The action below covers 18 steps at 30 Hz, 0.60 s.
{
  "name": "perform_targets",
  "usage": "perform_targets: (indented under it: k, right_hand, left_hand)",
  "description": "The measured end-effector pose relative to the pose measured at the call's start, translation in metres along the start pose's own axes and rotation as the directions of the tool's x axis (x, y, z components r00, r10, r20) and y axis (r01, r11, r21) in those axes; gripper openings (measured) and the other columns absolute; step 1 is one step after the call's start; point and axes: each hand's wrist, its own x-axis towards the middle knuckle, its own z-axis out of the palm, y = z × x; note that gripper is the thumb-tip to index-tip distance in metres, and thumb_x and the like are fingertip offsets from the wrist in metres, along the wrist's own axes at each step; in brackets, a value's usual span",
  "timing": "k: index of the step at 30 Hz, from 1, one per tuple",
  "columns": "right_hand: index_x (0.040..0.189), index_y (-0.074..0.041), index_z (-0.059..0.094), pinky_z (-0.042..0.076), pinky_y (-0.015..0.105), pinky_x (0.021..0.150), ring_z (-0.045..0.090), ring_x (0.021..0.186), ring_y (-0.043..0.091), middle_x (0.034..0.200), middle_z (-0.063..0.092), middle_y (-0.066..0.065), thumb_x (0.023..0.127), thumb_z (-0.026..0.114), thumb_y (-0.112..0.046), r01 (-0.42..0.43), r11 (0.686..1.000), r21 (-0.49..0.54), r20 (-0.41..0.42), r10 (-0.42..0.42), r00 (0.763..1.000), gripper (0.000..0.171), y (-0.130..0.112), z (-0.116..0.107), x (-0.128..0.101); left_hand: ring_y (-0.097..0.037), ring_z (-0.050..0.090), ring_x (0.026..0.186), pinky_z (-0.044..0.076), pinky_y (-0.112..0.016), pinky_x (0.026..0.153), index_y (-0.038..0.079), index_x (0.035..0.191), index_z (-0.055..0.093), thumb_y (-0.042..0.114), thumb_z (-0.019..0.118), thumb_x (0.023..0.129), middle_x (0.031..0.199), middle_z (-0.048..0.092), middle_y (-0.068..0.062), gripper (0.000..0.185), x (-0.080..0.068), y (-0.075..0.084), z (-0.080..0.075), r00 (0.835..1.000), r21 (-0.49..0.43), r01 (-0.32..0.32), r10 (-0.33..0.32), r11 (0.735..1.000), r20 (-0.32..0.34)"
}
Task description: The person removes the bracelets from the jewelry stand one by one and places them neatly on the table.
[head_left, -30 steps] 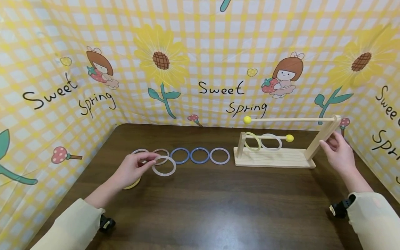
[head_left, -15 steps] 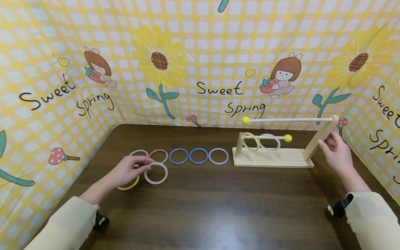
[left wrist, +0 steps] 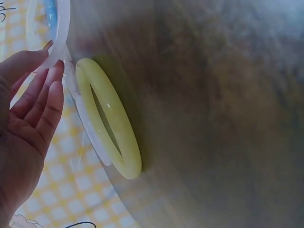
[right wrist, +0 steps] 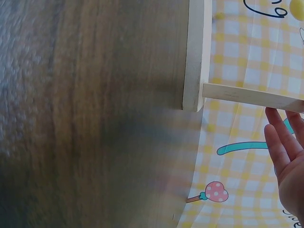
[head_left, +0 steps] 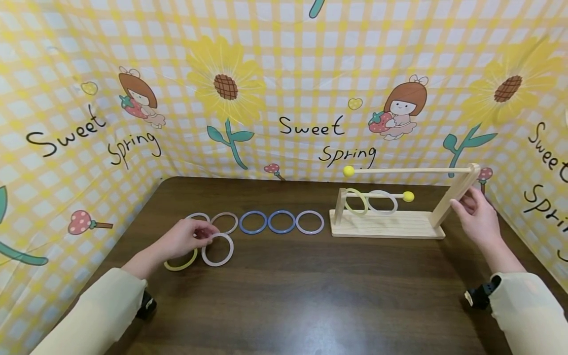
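My left hand (head_left: 184,239) pinches a whitish translucent ring (head_left: 217,264) by its upper edge between thumb and fingers. A yellow ring (left wrist: 121,118) lies on the table beneath that hand, partly hidden by it in the head view. At the right, my right hand (head_left: 479,217) grips the tall slanted post (right wrist: 247,95) of a wooden ring stand (head_left: 386,225), thumb on the near side and fingers behind. On the stand's lower rod hang a yellow ring (head_left: 365,203) and a whitish ring (head_left: 395,203); its upper rod (head_left: 412,170) carries none.
Along the table (head_left: 310,296) runs a row of rings: a pale ring (head_left: 198,215) partly behind my left hand, a pinkish ring (head_left: 224,213), two blue rings (head_left: 253,231) and a lilac ring (head_left: 310,232). Yellow balls cap both rods. A checked cloth (head_left: 301,74) walls the table.
My left hand has moved a little left and nearer with the whitish ring, which now stands more upright in view. The right hand keeps its grip on the post.
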Motion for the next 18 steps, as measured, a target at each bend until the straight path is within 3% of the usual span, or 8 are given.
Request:
perform_targets:
  k: [9,18]
  right_hand:
    - [0.144,0.003,0.036,0.036,0.0,0.069,0.042,0.089,-0.021,0.125,0.051,0.038,0.101,0.053,-0.022,0.022,1.0,-0.006,-0.006,-0.022,1.0,0.053,0.0027,-0.0001,0.0009]
    - [0.143,0.005,0.035,0.037,0.0,0.069,0.043,0.088,-0.021,0.124,0.05,0.039,0.101,0.053,-0.022,0.025,1.0,0.007,0.0,-0.025,1.0,0.053,0.0017,-0.0005,0.0013]
  left_hand:
    - [-0.008,0.057,0.069,0.048,-0.026,0.06,0.007,0.097,0.075,0.001,0.074,0.084,0.086,0.07,0.001,0.014,0.0035,-0.0082,0.0017,0.999,0.036,0.0,-0.001,0.999,0.042]
    - [-0.013,0.064,0.079,0.051,-0.027,0.065,0.006,0.093,0.075,-0.001,0.073,0.083,0.089,0.071,0.0,0.013,0.0053,-0.0083,0.0037,0.999,0.057,-0.019,0.017,0.998,0.033]
